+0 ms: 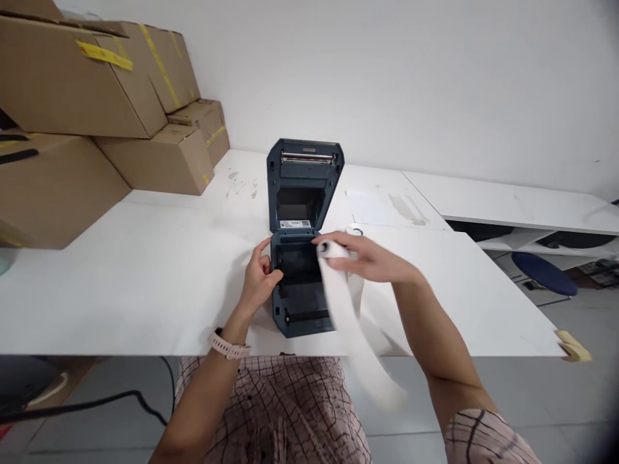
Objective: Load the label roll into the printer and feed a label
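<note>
A dark blue label printer [298, 258] stands on the white table [145, 283] with its lid swung up and its paper bay bare. My left hand [260, 276] rests on the printer's left edge, thumb inside the bay, fingers curled. My right hand [367, 256] holds a white paper roll [331, 249] just over the printer's right side. A long strip of white paper [353, 328] trails from the roll toward me, past the table's front edge.
Stacked cardboard boxes [87, 109] with yellow tape fill the table's left back corner. A white shelf unit [532, 209] and a blue stool [544, 272] stand to the right. A black cable [97, 406] lies on the floor at left.
</note>
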Demonstrator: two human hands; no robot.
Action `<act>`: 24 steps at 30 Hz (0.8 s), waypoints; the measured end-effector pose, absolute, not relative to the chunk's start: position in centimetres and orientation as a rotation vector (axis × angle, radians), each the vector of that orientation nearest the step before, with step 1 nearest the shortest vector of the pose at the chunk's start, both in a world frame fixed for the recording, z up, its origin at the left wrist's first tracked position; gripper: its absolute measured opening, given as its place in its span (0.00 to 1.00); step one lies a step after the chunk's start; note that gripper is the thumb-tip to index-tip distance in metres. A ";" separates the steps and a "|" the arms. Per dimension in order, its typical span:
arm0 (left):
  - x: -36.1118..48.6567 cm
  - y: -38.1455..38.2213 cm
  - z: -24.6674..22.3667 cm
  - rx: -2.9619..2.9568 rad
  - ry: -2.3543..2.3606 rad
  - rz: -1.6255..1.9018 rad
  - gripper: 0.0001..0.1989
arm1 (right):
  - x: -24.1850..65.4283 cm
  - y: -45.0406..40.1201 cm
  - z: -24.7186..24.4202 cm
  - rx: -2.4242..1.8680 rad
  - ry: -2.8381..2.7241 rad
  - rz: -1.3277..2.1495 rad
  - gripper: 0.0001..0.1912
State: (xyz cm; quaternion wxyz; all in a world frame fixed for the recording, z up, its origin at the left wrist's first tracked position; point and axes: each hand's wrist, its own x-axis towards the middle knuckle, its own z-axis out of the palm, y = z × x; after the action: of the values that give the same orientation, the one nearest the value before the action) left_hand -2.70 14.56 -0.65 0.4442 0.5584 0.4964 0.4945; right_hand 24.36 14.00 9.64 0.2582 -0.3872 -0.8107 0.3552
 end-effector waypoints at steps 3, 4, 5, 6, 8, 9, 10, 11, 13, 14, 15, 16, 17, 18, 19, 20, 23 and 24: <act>-2.7 14.5 -0.8 1.388 1.208 1.225 0.40 | 19.7 15.5 7.7 -1.149 -2.475 0.655 0.23; -2.7 14.5 -0.8 1.390 1.199 1.225 0.40 | 18.7 15.9 6.8 -1.174 -2.551 0.565 0.22; -2.7 14.5 -0.8 1.389 1.194 1.228 0.40 | 18.1 16.1 5.9 -1.185 -2.619 0.487 0.22; -2.7 14.5 -0.7 1.388 1.192 1.229 0.40 | 17.8 16.2 5.3 -1.180 -2.670 0.428 0.22; -2.7 14.4 -0.6 1.387 1.200 1.220 0.40 | 18.0 15.7 4.6 -1.138 -2.690 0.350 0.22; -2.6 14.4 -0.5 1.388 1.207 1.216 0.40 | 18.3 15.2 4.6 -1.111 -2.661 0.324 0.21; -2.7 14.3 -0.4 1.390 1.211 1.212 0.40 | 18.6 14.4 4.7 -1.085 -2.620 0.310 0.20; -2.7 14.3 -0.3 1.391 1.214 1.211 0.41 | 19.0 13.4 4.8 -1.058 -2.580 0.310 0.18; -2.7 14.3 -0.3 1.395 1.211 1.209 0.41 | 19.8 11.0 5.0 -1.014 -2.525 0.344 0.16; -2.7 14.2 -0.3 1.396 1.207 1.207 0.41 | 20.1 9.7 5.0 -1.008 -2.511 0.364 0.16; -2.7 14.2 -0.3 1.397 1.204 1.205 0.41 | 20.5 8.4 4.9 -1.014 -2.510 0.375 0.18; -2.7 14.2 -0.3 1.398 1.204 1.206 0.41 | 20.8 7.2 4.7 -1.023 -2.520 0.375 0.20; -2.7 14.3 -0.4 1.401 1.205 1.207 0.40 | 21.0 6.2 4.5 -1.026 -2.544 0.363 0.26; -2.8 14.3 -0.5 1.406 1.205 1.210 0.40 | 21.3 5.3 4.3 -1.022 -2.576 0.343 0.35; -2.8 14.3 -0.6 1.411 1.206 1.216 0.40 | 21.5 4.5 4.1 -1.005 -2.613 0.317 0.44; -2.8 14.4 -0.7 1.418 1.205 1.220 0.40 | 21.6 3.9 3.9 -0.983 -2.647 0.287 0.51; -2.8 14.5 -0.9 1.426 1.202 1.232 0.40 | 21.3 3.0 3.1 -0.982 -2.668 0.170 0.55; -2.8 14.5 -0.9 1.423 1.206 1.236 0.39 | 21.0 2.8 2.8 -1.009 -2.639 0.127 0.50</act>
State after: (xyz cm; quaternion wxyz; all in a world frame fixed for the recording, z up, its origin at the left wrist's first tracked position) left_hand -2.80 14.48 -0.88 0.4366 0.5721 0.4850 0.4969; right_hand 21.04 2.82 2.83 0.1559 -0.3523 -0.9217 0.0443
